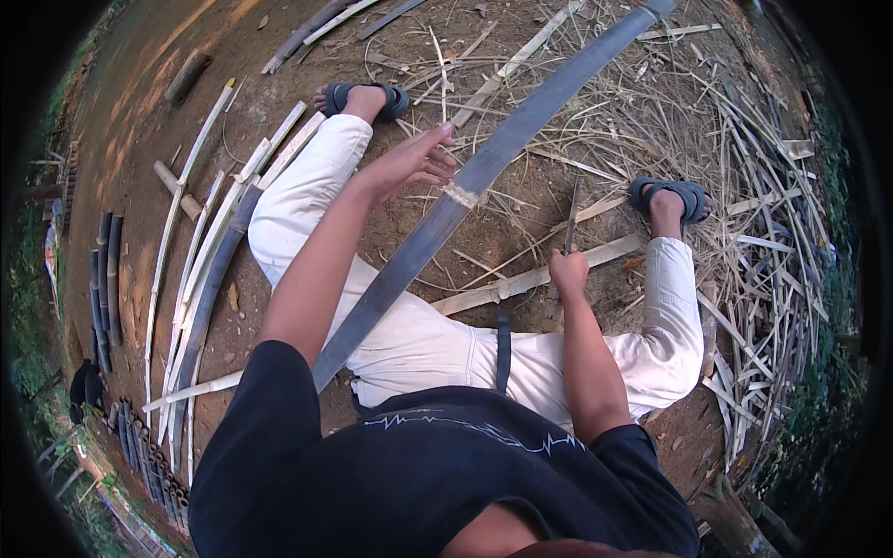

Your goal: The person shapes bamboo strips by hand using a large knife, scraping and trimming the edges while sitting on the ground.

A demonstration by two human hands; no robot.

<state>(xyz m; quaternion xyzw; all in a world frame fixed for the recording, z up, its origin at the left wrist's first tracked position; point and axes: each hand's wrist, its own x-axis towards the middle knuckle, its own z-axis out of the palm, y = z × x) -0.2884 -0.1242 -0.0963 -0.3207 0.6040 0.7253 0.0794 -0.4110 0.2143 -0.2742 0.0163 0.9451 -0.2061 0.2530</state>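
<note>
A long dark split bamboo piece [507, 149] slants across the view, from beside my left hip over my left thigh to the far right. One pale, shaved-looking node ring crosses it near the middle. My left hand [416, 167] hovers at its left edge by that node, fingers loosely apart and gripping nothing; whether the fingertips touch the bamboo I cannot tell. In my closed right hand [568, 272] is a knife [573, 212], its narrow dark blade pointing away from me. The handle is mostly hidden in the fist. A pale bamboo strip [539, 279] lies on the ground between my legs.
Bamboo shavings [614, 121] litter the soil ahead, and a large heap of split strips [767, 260] curves along the right. Several long pale strips [200, 251] lie left of my leg. Farther left are dark bamboo poles [113, 270] and a short log [189, 76].
</note>
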